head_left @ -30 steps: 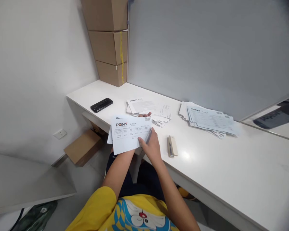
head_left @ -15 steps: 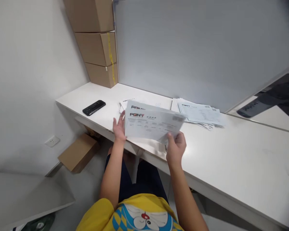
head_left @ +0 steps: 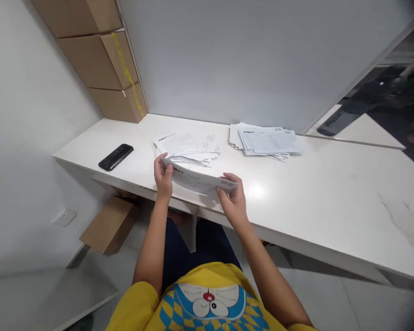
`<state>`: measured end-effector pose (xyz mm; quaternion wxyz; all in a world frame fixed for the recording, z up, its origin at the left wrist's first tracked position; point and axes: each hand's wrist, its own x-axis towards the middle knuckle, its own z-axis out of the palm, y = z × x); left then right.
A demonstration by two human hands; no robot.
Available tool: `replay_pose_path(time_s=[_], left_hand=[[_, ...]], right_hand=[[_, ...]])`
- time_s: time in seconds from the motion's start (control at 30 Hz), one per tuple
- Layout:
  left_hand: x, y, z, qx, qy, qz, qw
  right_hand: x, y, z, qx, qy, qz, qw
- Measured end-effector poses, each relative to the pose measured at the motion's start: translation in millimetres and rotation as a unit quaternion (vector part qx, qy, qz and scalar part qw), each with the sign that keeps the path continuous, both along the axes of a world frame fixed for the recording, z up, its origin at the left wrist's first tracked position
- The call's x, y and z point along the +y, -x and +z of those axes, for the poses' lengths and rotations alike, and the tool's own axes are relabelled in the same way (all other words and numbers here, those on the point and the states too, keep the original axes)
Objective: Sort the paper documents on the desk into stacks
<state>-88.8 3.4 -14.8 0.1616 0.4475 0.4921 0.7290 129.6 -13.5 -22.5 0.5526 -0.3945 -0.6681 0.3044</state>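
Printed paper sheets with a PONY heading are held in front of me, bowed between both hands near the table's front edge. My left hand grips their left end, thumb on the near face. At the right end, my right hand pinches the corner between thumb and fingers. How many sheets are in the hands I cannot tell. Just behind them, a fanned pile of papers lies on the white table. Farther right against the panel is another stack of similar papers, its top sheets bluish.
A black phone-like device lies on the table's left part. Stacked cardboard boxes stand at the back left corner. Below the table, another cardboard box sits near the wall socket. A grey panel rises behind the table.
The sheets have gone from facing me nearly flat to tilted and bowed, lower down. My right hand has shifted to their right corner. The view has turned, uncovering the fanned pile.
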Motion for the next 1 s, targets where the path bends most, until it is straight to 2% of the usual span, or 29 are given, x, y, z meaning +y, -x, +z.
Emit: replay_pose_path(time_s=[0.13, 0.23, 0.3, 0.4, 0.5, 0.63, 0.7, 0.77, 0.83, 0.9, 0.97, 1.0], left_hand=[[-23, -19, -5.9, -0.019, 0.004, 0.092, 0.996], [-59, -29, -1.6, -0.011, 0.013, 0.14, 0.99], [-86, -31, 1.7, 0.005, 0.017, 0.161, 0.987], [-121, -28, -6.0, -0.009, 0.049, 0.148, 0.988], [-135, -26, -29.4, -0.048, 0.135, 0.113, 0.983], [-129, -39, -56.0, -0.03, 0.2, 0.084, 0.976], [-118, -53, -59.4, 0.02, 0.205, 0.04, 0.978], [-104, -70, -56.7, 0.107, 0.191, -0.027, 0.975], [-87, -89, -50.9, 0.229, 0.149, -0.104, 0.956], [-71, -108, -45.4, 0.345, 0.1, -0.164, 0.919], [-59, -124, -42.3, 0.413, 0.07, -0.181, 0.89], [-56, -131, -42.1, 0.429, 0.061, -0.174, 0.884]], right_hand=[[-9, -4, -4, 0.003, 0.004, -0.023, 1.0], [-25, -19, -12, -0.02, 0.015, -0.005, 1.0], [-38, -41, -16, -0.041, 0.028, 0.004, 0.999], [-49, -85, -21, -0.092, 0.113, 0.052, 0.988], [-37, -131, -29, -0.157, 0.244, 0.072, 0.954], [-5, -177, -29, -0.14, 0.354, -0.035, 0.924], [8, -188, -19, -0.14, 0.402, -0.062, 0.903], [17, -192, -7, -0.137, 0.444, -0.056, 0.884], [22, -193, -1, -0.119, 0.471, -0.037, 0.874], [24, -195, -4, -0.11, 0.478, -0.024, 0.871], [23, -199, -12, -0.11, 0.467, -0.023, 0.877], [22, -201, -17, -0.107, 0.458, -0.026, 0.882]])
